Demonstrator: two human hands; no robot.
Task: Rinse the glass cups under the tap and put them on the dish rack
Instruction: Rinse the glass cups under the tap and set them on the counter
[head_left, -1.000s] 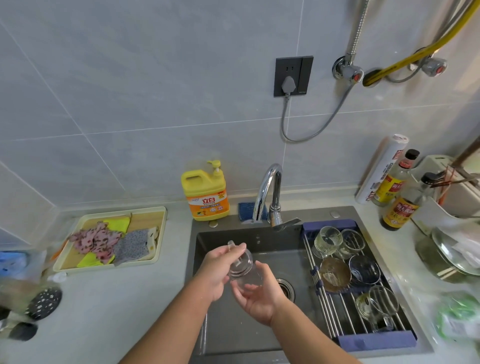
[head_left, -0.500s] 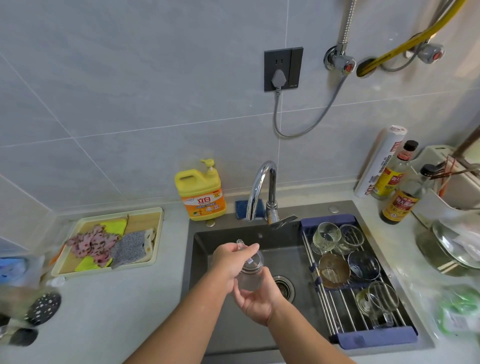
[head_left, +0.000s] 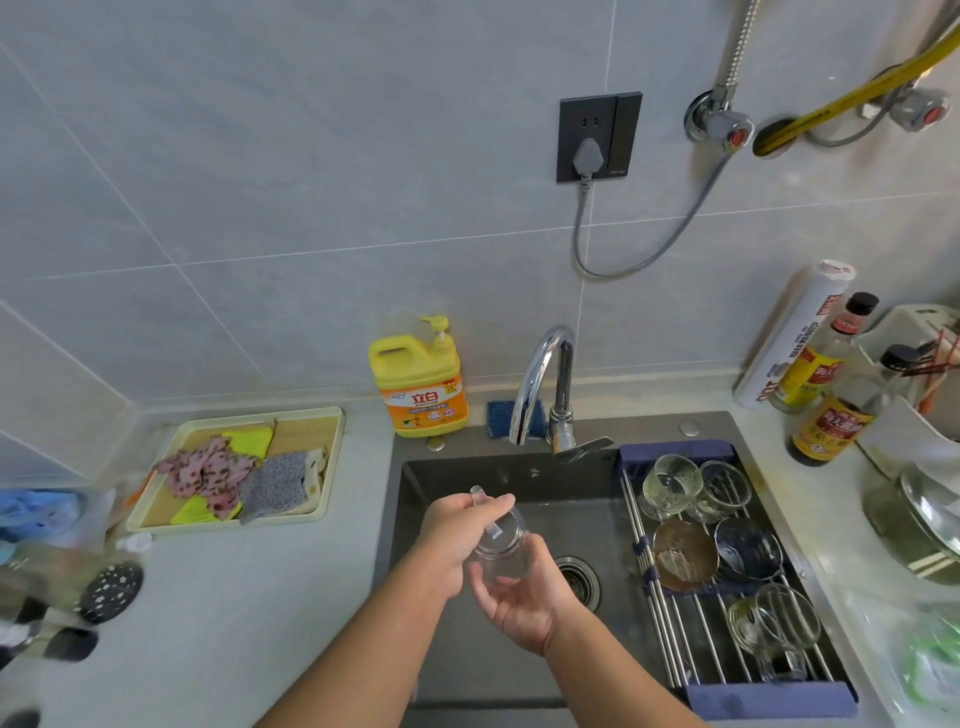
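The left hand (head_left: 453, 540) is gripping the glass cup (head_left: 501, 552) from the left, fingers curled over its upper end. The right hand (head_left: 519, 609) is cradling it from below, fingers wrapped round. The cup is hanging tilted over the sink (head_left: 447, 480), and the dish rack (head_left: 769, 696) is lying off to the right, nearer the right hand.

Yellow and orange against greys

The soap bottle (head_left: 418, 379) is yellow with an orange label, the sink (head_left: 467, 475) dark grey, the dish rack (head_left: 701, 639) silver with navy ends. The clear cup (head_left: 501, 551) is plain, the ribbed cup (head_left: 671, 486) finely lined, the brown cup (head_left: 684, 556) amber-tinted. The cloth (head_left: 205, 473) is pink with dark spots, its tray (head_left: 260, 417) cream.
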